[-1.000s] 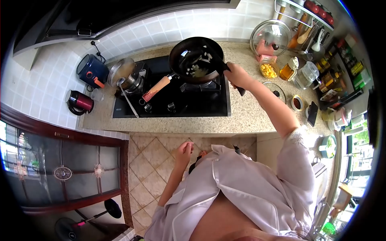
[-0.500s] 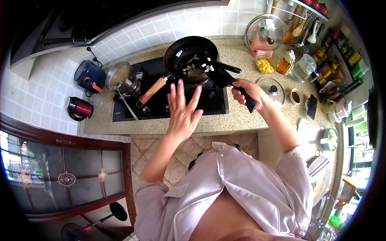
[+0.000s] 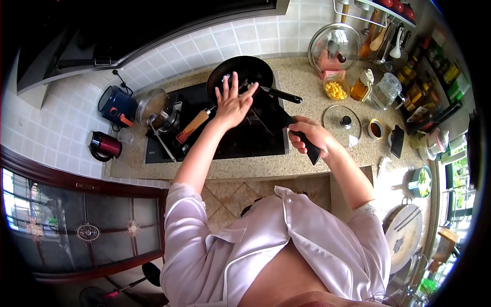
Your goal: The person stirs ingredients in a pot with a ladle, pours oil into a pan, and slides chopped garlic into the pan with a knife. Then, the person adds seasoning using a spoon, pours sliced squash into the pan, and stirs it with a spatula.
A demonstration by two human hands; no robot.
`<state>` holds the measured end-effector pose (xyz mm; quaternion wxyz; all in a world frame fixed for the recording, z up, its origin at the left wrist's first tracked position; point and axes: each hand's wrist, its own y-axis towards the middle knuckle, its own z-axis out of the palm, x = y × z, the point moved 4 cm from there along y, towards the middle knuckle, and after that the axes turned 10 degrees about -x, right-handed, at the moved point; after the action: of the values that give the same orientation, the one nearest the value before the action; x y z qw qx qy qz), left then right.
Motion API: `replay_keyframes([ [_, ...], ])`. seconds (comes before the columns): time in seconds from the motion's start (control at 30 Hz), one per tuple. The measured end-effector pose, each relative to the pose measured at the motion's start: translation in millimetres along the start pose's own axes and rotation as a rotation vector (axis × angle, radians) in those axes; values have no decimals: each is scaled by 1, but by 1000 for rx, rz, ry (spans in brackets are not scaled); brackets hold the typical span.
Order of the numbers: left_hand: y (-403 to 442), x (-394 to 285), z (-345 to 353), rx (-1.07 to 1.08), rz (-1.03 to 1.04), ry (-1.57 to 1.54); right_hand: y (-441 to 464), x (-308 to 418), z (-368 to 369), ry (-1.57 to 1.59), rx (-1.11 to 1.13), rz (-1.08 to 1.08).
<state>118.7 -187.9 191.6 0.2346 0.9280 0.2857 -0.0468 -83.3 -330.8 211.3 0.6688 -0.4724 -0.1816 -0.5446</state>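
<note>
Wok [image 3: 250, 66] sits at the far right of the hob [image 3: 209, 149]. From the left, we have a pot [image 3: 153, 106] on the same hob, then our left hand [image 3: 233, 110] over the wok's near part, its fingers spread apart. Next comes a cleaver [image 3: 281, 116] slanting towards the wok, its handle clamped in our right hand [image 3: 315, 135]; we cannot tell whether the left touches the blade. Farther right, we see a lid [image 3: 335, 121] and, beyond it, a bowl [image 3: 346, 94] of yellow bits.

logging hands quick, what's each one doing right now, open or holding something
Left hand: open and spread, no object visible in it.
Right hand: closed, holding a black-handled tool by its handle.
</note>
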Motion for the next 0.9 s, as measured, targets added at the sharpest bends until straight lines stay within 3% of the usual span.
replay_keyframes([
  [0.17,28,70,32,-37,-329,-188,-9,-4,-9,7,-74,0],
  [0.27,20,78,-1,-268,-231,-279,-30,-4,-22,8,-106,-45],
  [0.4,-42,22,-103,-548,-256,-366,-69,-19,-36,108,-166,-102],
  [0.47,-80,1,-118,-646,-151,-353,-86,-35,-46,177,-201,-127],
  [0.6,-136,-43,-75,-450,-85,-618,-108,-68,-53,288,-317,-170],
  [0.73,-161,-71,14,-46,-447,-1044,-133,-93,-61,312,-505,-311],
  [0.8,-163,-95,45,137,-422,-1124,-155,-104,-64,285,-659,-331],
  [0.9,-168,-132,78,261,-659,-1397,-200,-133,-77,354,-855,-459],
])
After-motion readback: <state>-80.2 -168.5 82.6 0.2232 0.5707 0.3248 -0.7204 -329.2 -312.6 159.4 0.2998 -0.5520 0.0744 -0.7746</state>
